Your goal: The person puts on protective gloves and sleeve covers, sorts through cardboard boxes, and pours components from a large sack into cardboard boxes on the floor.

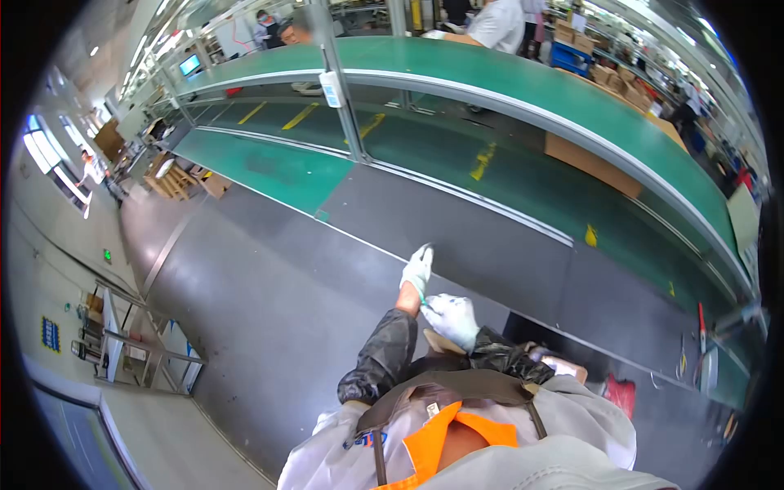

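My left hand [417, 268], in a white glove, reaches forward over the near edge of the dark worktop [457, 237]. Its fingers look stretched out and hold nothing I can see. Bare wrist shows between that glove and a black sleeve [380, 355]. My right hand [452, 320], gloved in white with grey smudges, is closed at the left wrist. It pinches the green-edged glove cuff [423, 302] of the left glove; its fingertips are partly hidden.
A raised green shelf [457, 69] on metal posts runs behind the worktop. To the right lie a red-handled tool [701, 318], scissors [683, 355] and a red bag [621, 396]. A metal cart [147, 343] stands left. Other people, including one in a white shirt [498, 24], are beyond the shelf.
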